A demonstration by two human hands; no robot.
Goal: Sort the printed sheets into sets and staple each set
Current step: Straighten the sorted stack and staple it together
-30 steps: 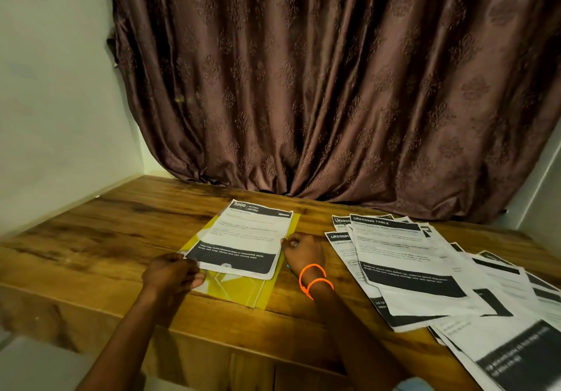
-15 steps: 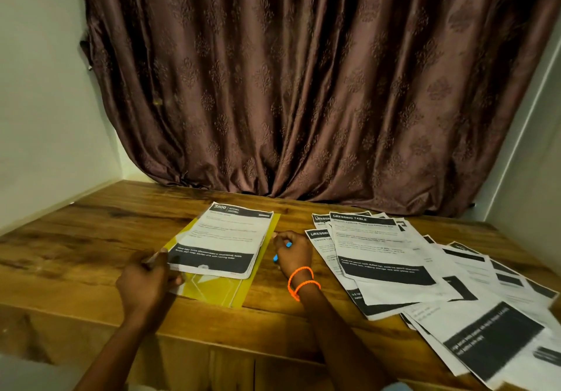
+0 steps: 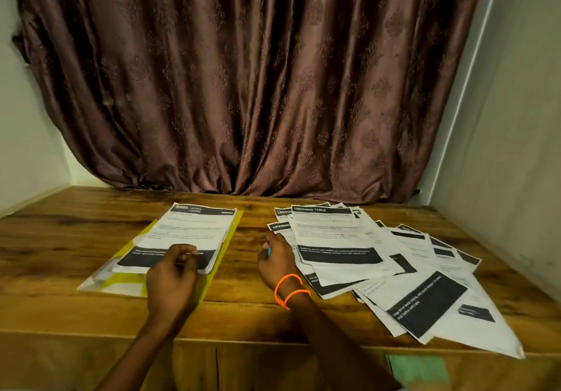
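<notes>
**Both hands busy beside the stack**

The left hand [image 3: 171,272] curls over the near edge of the stack [image 3: 185,237], fingertips seemingly pinching it, likely to square the set. The right hand [image 3: 277,261] is closed round a small blue thing [image 3: 269,251], perhaps a stapler; only a sliver shows. The stack lies on a yellow folder [image 3: 127,283]; loose sheets [image 3: 364,257] fan out on the table [image 3: 60,238], right of it. Print is unreadable, the far-right sheets are poorly lit.

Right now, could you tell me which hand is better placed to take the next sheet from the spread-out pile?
The right hand. It rests on the table at the near edge of the loose sheets, though it seems to hold a small blue item. The left hand is over the stack on the yellow folder.
</notes>
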